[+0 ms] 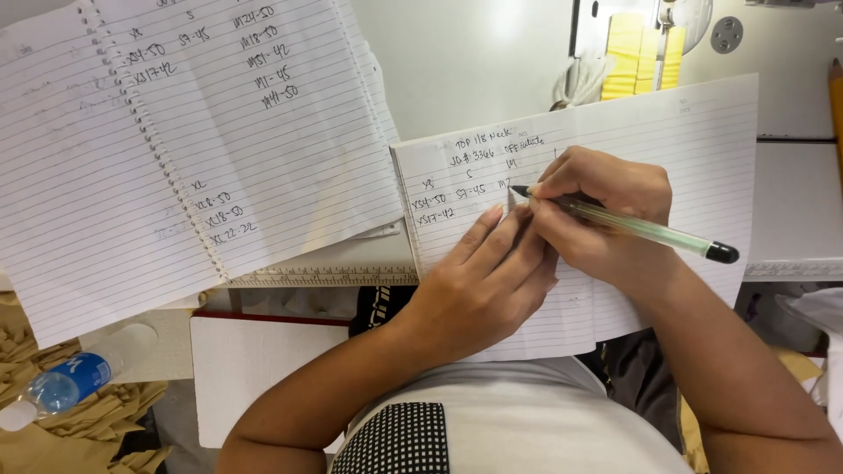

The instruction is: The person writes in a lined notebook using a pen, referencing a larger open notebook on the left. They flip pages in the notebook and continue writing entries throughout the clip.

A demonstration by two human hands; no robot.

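I saw the right hand [606,215] gripping a green pen [637,226], tip just left of its fingers; left hand [479,294] lay flat, open, pinning the lined sheet [694,149] beneath.

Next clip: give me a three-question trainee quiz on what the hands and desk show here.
1. True or false: the right hand holds a green pen with its tip on the lined sheet.
2. What does the left hand do? A) lifts the bottle B) presses flat on the lined sheet C) turns a notebook page
3. Fill in: the open spiral notebook lies to the ____ of the lined sheet.

Key: 1 true; 2 B; 3 left. The plastic bottle lies untouched at lower left.
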